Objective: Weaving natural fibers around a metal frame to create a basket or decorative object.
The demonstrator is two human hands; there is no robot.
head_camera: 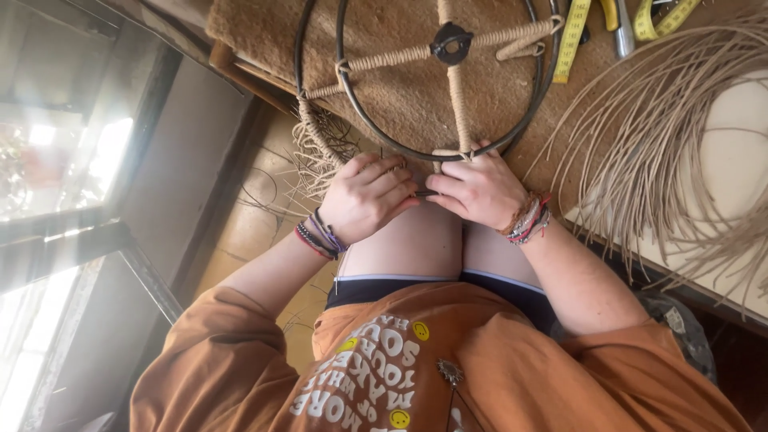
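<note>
A dark metal double-ring frame (352,104) lies on a brown mat, its spokes wrapped in pale cane (458,100) and meeting at a black hub (451,42). My left hand (364,196) curls closed at the ring's near rim, knuckles up, with bracelets on the wrist. My right hand (478,190) grips the rim beside it, right where a wrapped spoke joins the ring. Between the two hands, a short dark piece (425,193) is pinched at the fingertips. Both hands rest over my bare knees.
A large fan of loose cane strands (664,152) spreads over the table on the right. A yellow measuring tape (572,40) and a metal hand tool (622,28) lie at the top. Frayed cane ends (320,156) hang at the ring's left. A window is at the far left.
</note>
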